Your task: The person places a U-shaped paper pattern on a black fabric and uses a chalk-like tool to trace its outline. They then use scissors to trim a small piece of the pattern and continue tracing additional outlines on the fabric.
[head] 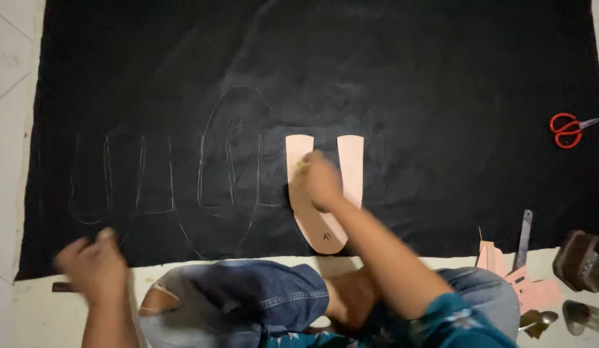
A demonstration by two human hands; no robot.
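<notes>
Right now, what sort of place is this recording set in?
Probably a home or small workshop floor used for cutting fabric or leather. A black sheet lies spread on pale tiles with chalk outlines, the right hand presses a U-shaped card template, and red scissors lie nearby.

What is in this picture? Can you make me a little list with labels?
Right hand: rests on a pink U-shaped pattern piece, seems to hold something small and yellowish
Left hand: blurred, at the near edge of the black fabric
Fabric marks: pale traced outlines left of the pattern piece
Red scissors: on the fabric, far right
More pink pattern pieces: on the floor, bottom right
Metal ruler: beside those pieces
</notes>
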